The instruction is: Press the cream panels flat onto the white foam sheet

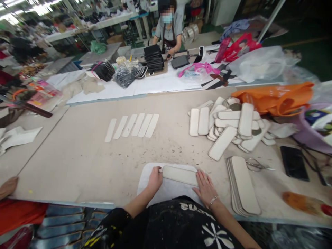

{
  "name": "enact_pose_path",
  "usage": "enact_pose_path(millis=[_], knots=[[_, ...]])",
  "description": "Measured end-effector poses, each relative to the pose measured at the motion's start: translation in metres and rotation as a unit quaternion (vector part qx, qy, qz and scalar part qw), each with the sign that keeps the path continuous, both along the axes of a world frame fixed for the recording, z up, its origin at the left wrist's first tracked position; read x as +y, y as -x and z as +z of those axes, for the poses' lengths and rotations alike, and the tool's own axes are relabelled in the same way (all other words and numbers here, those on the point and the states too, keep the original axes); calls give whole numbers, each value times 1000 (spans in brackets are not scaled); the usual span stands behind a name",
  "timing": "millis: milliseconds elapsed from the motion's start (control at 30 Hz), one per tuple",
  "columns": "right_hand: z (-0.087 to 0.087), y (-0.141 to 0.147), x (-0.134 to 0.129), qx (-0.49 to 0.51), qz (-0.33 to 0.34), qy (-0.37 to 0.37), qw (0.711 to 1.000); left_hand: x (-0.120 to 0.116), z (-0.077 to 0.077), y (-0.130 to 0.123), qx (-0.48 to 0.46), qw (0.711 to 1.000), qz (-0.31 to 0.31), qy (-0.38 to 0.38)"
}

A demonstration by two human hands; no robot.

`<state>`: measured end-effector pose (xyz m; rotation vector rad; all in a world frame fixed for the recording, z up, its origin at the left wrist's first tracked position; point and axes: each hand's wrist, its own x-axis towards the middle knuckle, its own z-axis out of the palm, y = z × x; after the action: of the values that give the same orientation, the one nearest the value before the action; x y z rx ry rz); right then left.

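Note:
A cream, round-cornered strip-shaped panel (178,174) lies crosswise before me on a white sheet (144,178). At its left end, my left hand (155,179) is closed, with thumb and fingers pinching the edge. My right hand (206,188) rests on the panel's right end, its fingers stretched out flat; a bracelet is on that wrist. Beside the right hand stands a neat stack of similar panels (245,185). Farther back on the right is a loose heap of panels (225,119). Several thin white strips (132,125) lie in a row at the middle left.
Scissors (255,165), a black phone (294,162) and an orange-brown bottle (303,203) lie at the right. Behind them are a purple basin (303,129) and an orange bag (277,97). Across the table, a masked co-worker (168,34) handles black pieces. Another person's hand (9,187) rests at the left edge.

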<state>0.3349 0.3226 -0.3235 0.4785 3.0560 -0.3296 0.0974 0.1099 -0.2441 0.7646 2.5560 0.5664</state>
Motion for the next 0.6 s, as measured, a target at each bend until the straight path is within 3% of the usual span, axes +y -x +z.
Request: enact_pose_path(millis=[67,133,200,267,400,600], knots=[[-2,0,0,8,3,-2,1000,-3,0,-16,34,990,-120,-68],[-3,-1,0,11,2,-4,1000,4,-2,-32,36,956,-273,-98],[-3,-2,0,16,1,-11,1000,20,-5,-46,31,913,-398,-83],[-3,-2,1,23,5,-19,1000,37,-10,-52,37,878,-474,-58],[-3,-2,2,24,12,-23,999,45,-22,-43,62,861,-504,-34],[3,0,2,-28,-6,16,999,1,-27,-6,79,908,-406,64]])
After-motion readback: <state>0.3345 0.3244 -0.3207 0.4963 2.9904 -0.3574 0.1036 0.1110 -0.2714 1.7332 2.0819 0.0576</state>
